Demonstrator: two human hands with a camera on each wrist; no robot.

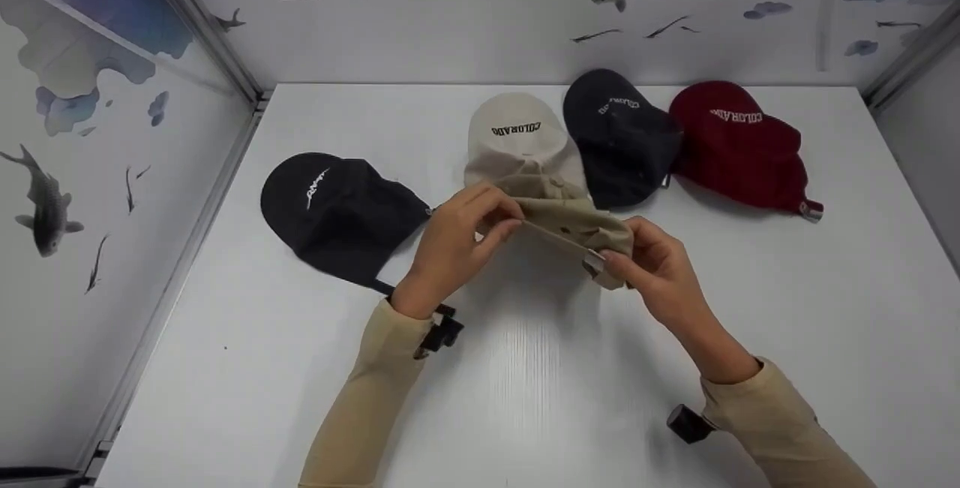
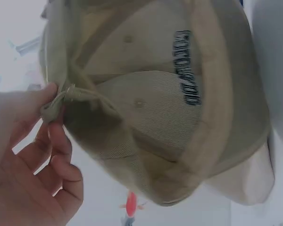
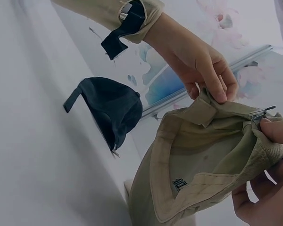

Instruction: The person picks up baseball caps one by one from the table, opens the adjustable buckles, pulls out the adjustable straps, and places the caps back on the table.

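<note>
Both hands hold a khaki baseball cap [image 1: 559, 219] by its back, above the table. The left hand [image 1: 457, 240] pinches the strap end between thumb and fingers. At the other side of the back opening, the right hand [image 1: 664, 266] grips the edge, its thumb beside a metal buckle [image 3: 259, 114]. In the left wrist view the inside of the cap [image 2: 151, 108] shows, with the reverse of dark embroidered lettering [image 2: 186, 68]. Behind the khaki cap, partly hidden by it, lies a cream cap [image 1: 517, 116] lettered COLORADO.
A black cap [image 1: 337, 210] lies at the left, beside the left wrist. Farther back are a navy cap [image 1: 622, 143] and a dark red cap [image 1: 735, 146] with a metal strap end. All lie on a white table [image 1: 262, 383], walled by printed panels [image 1: 420, 30].
</note>
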